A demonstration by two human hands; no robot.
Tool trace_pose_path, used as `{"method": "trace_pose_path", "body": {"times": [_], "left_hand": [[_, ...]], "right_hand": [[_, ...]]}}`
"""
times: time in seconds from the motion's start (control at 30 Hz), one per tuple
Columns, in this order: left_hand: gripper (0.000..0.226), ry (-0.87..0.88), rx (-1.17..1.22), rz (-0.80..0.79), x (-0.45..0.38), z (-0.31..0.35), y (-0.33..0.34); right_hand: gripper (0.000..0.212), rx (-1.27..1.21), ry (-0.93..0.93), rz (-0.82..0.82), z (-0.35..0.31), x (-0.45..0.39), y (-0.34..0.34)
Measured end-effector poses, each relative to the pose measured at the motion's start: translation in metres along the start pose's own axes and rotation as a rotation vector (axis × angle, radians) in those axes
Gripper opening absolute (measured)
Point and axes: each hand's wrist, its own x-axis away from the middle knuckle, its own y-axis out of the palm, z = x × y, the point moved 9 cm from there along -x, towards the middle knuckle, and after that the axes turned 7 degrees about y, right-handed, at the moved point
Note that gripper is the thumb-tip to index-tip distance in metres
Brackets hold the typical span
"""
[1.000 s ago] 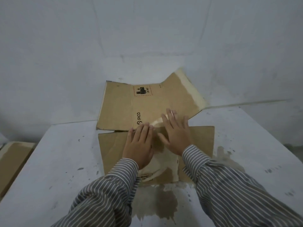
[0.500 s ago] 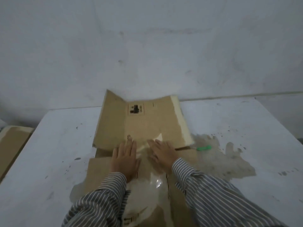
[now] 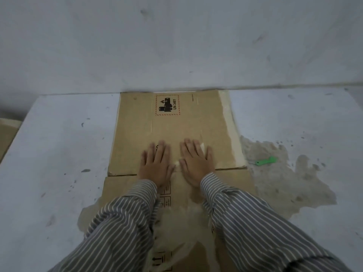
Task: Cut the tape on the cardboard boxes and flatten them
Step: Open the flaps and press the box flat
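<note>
A brown cardboard box (image 3: 188, 126) lies flat on the white table (image 3: 59, 154), its far panel bearing a UN 3481 battery label (image 3: 167, 105). A strip of pale tape (image 3: 230, 130) runs along its right edge. My left hand (image 3: 156, 164) presses palm-down on the cardboard with straight fingers. Beside it, my right hand (image 3: 196, 161) presses flat as well, over a bit of loose tape. A small green cutter (image 3: 267, 160) lies on the table to the right of the box, apart from both hands.
A grey-brown stain (image 3: 290, 179) spreads over the table to the right of the box. Another piece of cardboard (image 3: 5, 134) shows past the table's left edge. A white wall (image 3: 176, 42) stands just behind the table.
The raised far panels have been pushed down and now lie flat on the table. Both hands slid forward onto that panel. The view tilted down.
</note>
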Motion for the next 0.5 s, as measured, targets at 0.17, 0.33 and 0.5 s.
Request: {"method": "trace_pose_path", "body": {"times": [0.17,0.33,0.5], "left_hand": [[0.084,0.005,0.031,0.038,-0.011,-0.005,-0.001],[0.089,0.013,0.082,0.063,-0.029,-0.018,-0.013],[0.087,0.018,0.065,0.076,-0.085,-0.045,-0.035]], "right_hand": [[0.056,0.026,0.032,0.041,0.003,-0.011,0.0],[0.056,-0.019,0.054,0.015,0.006,-0.028,-0.011],[0.059,-0.028,0.121,0.023,0.013,-0.084,-0.034]]}}
